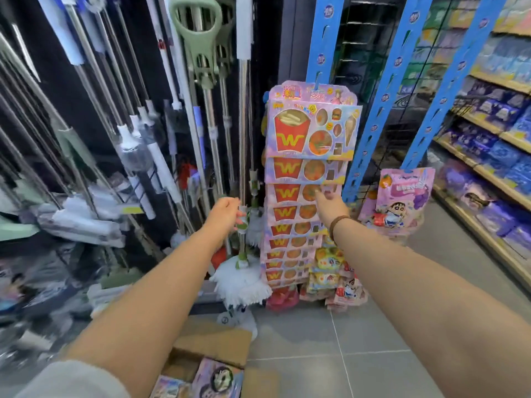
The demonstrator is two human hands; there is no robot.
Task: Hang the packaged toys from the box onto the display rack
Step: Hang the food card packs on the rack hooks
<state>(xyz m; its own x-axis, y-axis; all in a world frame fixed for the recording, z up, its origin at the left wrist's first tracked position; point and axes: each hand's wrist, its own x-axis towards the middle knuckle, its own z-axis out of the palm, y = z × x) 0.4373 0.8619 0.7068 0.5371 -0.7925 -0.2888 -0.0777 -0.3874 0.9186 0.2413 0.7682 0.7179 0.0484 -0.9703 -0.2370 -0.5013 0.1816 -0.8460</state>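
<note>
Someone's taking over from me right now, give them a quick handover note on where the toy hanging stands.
Left hand: loosely closed near a mop handle, no toy in its grip.
Right hand: open, fingers touching the hanging fast-food toy packs.
Done: a long column of packs hangs on the blue strip.
Left: more packs sit in the cardboard box on the floor; pick and hang them.

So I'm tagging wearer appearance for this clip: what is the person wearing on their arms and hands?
Both forearms are bare and no gloves show on either hand. The right hand has a brown beaded bracelet around its wrist. The left hand and its wrist carry nothing visible. A light grey sleeve shows at the left upper arm, near the bottom edge of the view. No watch or rings can be made out.
</note>
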